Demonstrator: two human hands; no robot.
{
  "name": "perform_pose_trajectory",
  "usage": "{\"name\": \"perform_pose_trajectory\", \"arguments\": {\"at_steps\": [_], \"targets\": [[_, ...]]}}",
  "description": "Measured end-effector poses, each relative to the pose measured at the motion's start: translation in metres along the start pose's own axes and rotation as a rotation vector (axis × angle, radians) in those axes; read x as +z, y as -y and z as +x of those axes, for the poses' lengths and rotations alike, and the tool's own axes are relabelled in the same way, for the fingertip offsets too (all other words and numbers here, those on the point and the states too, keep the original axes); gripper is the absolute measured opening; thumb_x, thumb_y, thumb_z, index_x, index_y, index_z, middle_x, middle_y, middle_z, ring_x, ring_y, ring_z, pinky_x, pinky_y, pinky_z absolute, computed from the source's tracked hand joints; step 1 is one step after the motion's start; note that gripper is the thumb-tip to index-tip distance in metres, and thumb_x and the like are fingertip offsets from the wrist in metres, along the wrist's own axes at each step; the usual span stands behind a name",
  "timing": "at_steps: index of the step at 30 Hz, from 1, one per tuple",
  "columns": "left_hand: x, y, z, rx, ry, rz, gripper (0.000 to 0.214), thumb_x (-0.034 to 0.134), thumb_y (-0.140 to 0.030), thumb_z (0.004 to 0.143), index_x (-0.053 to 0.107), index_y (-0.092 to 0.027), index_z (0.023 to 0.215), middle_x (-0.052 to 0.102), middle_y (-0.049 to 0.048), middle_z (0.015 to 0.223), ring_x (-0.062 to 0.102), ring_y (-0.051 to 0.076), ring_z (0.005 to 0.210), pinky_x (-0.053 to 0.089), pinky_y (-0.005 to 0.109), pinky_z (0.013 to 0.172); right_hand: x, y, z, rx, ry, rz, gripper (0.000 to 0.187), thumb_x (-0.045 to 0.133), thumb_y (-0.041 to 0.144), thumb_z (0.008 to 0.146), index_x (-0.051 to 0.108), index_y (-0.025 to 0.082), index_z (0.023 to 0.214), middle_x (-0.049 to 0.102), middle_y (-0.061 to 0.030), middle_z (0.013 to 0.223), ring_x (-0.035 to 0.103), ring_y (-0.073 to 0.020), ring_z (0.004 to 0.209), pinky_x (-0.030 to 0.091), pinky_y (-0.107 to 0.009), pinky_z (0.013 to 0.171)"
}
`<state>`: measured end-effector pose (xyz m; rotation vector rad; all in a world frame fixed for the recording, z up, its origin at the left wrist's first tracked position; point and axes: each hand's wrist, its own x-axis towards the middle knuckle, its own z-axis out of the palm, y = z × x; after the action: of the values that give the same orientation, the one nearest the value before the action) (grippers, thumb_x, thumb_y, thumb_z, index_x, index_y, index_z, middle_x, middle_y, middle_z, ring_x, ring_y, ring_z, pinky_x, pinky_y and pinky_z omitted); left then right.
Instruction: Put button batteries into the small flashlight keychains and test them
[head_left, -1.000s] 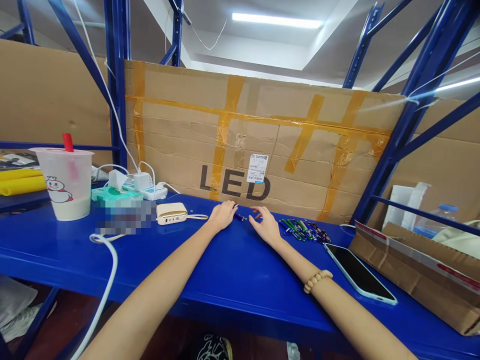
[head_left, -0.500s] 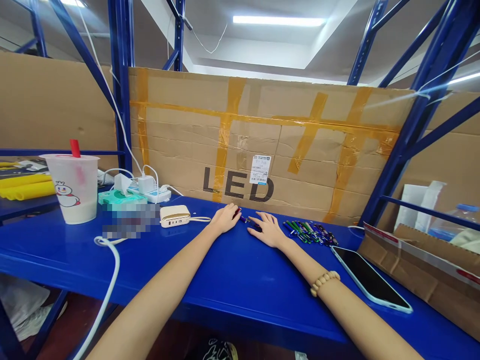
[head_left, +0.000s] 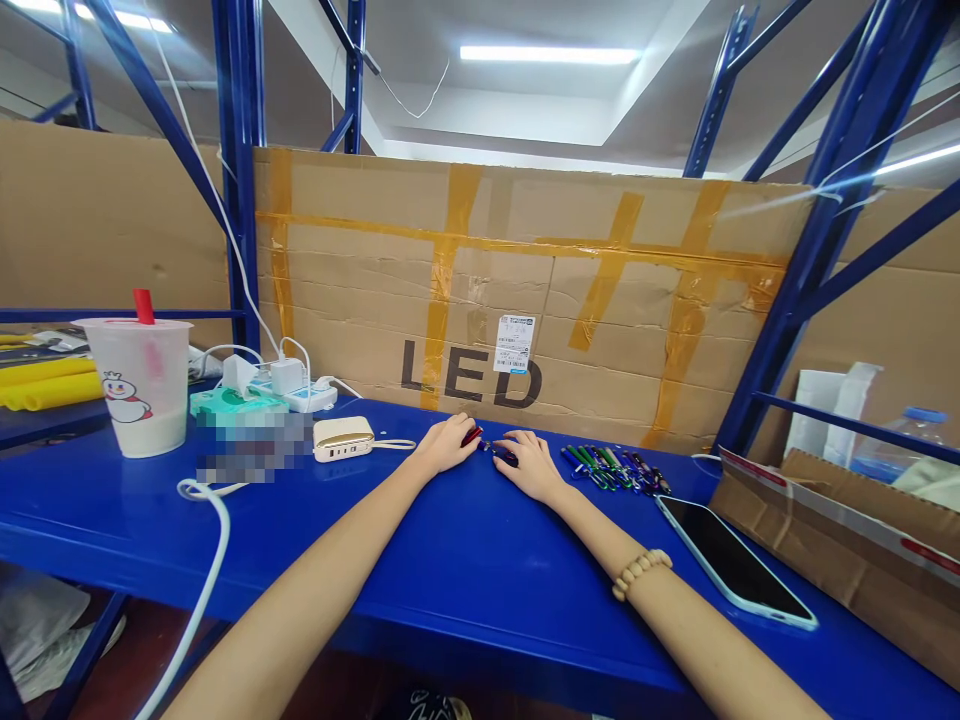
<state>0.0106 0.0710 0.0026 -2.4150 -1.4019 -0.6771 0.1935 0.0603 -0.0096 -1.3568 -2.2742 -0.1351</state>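
Head view: left hand (head_left: 447, 446) palm-down on the blue metal surface (head_left: 450, 560), fingers curled, tips pinching a small red-and-dark plastic pen (head_left: 472, 436); right hand (head_left: 529, 466) just beside, fingers loosely spread over a short dark plastic pen piece (head_left: 505, 456), grip unclear, near the pile of green and dark pens (head_left: 611, 466).

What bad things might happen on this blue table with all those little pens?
The small pen pinched in the left hand might slip and roll off the blue table. The phone lies close to the front edge and could get knocked off. The pen pile beside the right hand could scatter.
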Motion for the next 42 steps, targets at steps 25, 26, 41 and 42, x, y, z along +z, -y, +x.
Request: {"name": "perform_pose_trajectory", "arguments": {"at_steps": [25, 26, 41, 42], "targets": [[0.007, 0.003, 0.002, 0.032, -0.008, -0.002, 0.021, 0.039, -0.034, 0.088, 0.053, -0.018, 0.088, 0.057, 0.0056, 0.094, 0.057, 0.018, 0.085, 0.046, 0.028, 0.07, 0.003, 0.008, 0.002, 0.043, -0.057, 0.153, 0.01, 0.062, 0.029, 0.077, 0.068, 0.025, 0.083, 0.06, -0.0021, 0.1, 0.049, -0.0179, 0.097, 0.034, -0.034, 0.082], [0.006, 0.003, 0.002, 0.032, -0.008, -0.004, 0.021, 0.039, -0.034, 0.087, 0.053, -0.018, 0.088, 0.057, 0.0056, 0.094, 0.057, 0.018, 0.084, 0.046, 0.028, 0.07, 0.003, 0.008, 0.003, 0.047, -0.06, 0.159, 0.01, 0.062, 0.029, 0.076, 0.068, 0.025, 0.083, 0.06, -0.002, 0.1, 0.049, -0.0178, 0.097, 0.034, -0.034, 0.082], [0.008, 0.004, 0.001, 0.043, -0.027, -0.008, 0.021, 0.039, -0.033, 0.088, 0.053, -0.018, 0.09, 0.057, 0.006, 0.094, 0.057, 0.018, 0.087, 0.046, 0.027, 0.073, -0.002, 0.012, 0.001, -0.01, -0.071, 0.098, 0.007, 0.061, 0.027, 0.076, 0.067, 0.023, 0.076, 0.062, -0.0016, 0.092, 0.05, -0.0173, 0.091, 0.035, -0.033, 0.079], [0.008, 0.004, 0.002, 0.047, -0.028, -0.007, 0.022, 0.038, -0.033, 0.088, 0.053, -0.018, 0.091, 0.057, 0.0061, 0.095, 0.056, 0.018, 0.088, 0.046, 0.027, 0.074, -0.002, 0.012, 0.001, -0.022, -0.091, 0.089, 0.006, 0.061, 0.027, 0.076, 0.066, 0.023, 0.076, 0.062, -0.0016, 0.091, 0.051, -0.0173, 0.09, 0.035, -0.033, 0.079]]}}
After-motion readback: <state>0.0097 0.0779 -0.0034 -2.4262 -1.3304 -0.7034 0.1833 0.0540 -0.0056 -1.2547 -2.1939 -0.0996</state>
